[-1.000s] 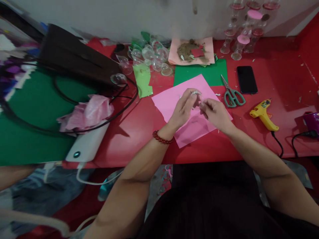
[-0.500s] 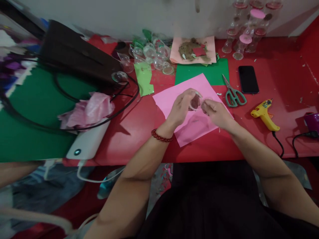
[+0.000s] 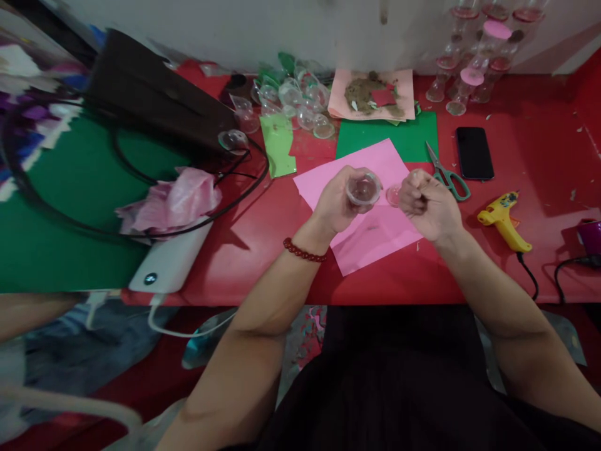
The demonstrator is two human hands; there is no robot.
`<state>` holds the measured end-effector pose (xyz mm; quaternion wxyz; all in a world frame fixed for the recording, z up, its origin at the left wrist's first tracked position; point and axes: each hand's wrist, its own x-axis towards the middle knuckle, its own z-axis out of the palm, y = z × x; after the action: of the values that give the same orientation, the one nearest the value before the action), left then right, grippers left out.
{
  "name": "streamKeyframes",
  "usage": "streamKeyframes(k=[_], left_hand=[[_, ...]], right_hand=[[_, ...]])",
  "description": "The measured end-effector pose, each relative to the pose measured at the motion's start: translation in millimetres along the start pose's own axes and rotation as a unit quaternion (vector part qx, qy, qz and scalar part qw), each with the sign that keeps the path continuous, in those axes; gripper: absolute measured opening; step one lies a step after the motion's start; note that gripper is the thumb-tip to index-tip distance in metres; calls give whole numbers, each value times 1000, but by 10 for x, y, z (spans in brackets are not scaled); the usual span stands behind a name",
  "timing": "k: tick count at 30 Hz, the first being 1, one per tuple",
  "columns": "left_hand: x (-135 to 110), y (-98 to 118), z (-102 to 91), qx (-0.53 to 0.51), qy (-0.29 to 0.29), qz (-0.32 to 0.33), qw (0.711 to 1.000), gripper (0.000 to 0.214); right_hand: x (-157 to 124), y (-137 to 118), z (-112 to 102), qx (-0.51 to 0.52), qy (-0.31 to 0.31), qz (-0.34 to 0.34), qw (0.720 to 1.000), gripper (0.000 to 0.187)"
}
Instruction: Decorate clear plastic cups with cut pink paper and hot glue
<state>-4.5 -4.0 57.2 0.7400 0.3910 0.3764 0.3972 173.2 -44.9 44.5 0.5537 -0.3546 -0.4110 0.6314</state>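
Observation:
A clear plastic cup (image 3: 364,189) is in my left hand (image 3: 339,199), its round open rim turned up towards me and the fingers wrapped round its side. My right hand (image 3: 431,203) is closed to the right of it, fingers curled in; whatever they may hold is hidden. Between the two hands shows a small round clear piece (image 3: 393,195), close to the right fingers, partly covered by them. Beneath both hands lies a sheet of pink paper (image 3: 370,241) on the red table (image 3: 263,250).
Scissors (image 3: 448,175), a phone (image 3: 474,153) and a yellow glue gun (image 3: 506,220) lie to the right. Joined clear cups (image 3: 457,94) stand at the back right. Loose cups (image 3: 305,116) and brown material on paper (image 3: 361,94) are behind. A white power bank (image 3: 171,257) sits left.
My right hand has moved right, away from the cup, and its fingers have curled in. The cup in my left hand has tipped so its opening faces up more.

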Motion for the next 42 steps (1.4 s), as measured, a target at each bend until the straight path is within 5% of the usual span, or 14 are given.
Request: streamKeyframes(k=[4, 9, 13, 20, 27, 35, 42], left_hand=[[16, 28, 0, -17, 26, 5, 1000, 42], [51, -35, -20, 23, 41, -6, 999, 51], [66, -141, -32, 49, 20, -13, 999, 57], [66, -243, -34, 117, -45, -7, 992, 64], [23, -283, 23, 152, -35, 9, 988, 71], [-106, -237, 135, 252, 16, 154, 955, 68], [-47, -376, 79, 220, 14, 170, 960, 66]], right_hand=[[15, 64, -60, -134, 42, -79, 987, 28], [-65, 143, 37, -316, 58, -173, 931, 10], [-96, 138, 100, -378, 14, -235, 895, 12], [-107, 160, 156, -357, -24, -153, 921, 18], [-86, 204, 147, -318, 2, -128, 939, 22], [-101, 206, 256, -344, -24, -121, 931, 27], [-137, 300, 318, -393, 0, -161, 906, 31]])
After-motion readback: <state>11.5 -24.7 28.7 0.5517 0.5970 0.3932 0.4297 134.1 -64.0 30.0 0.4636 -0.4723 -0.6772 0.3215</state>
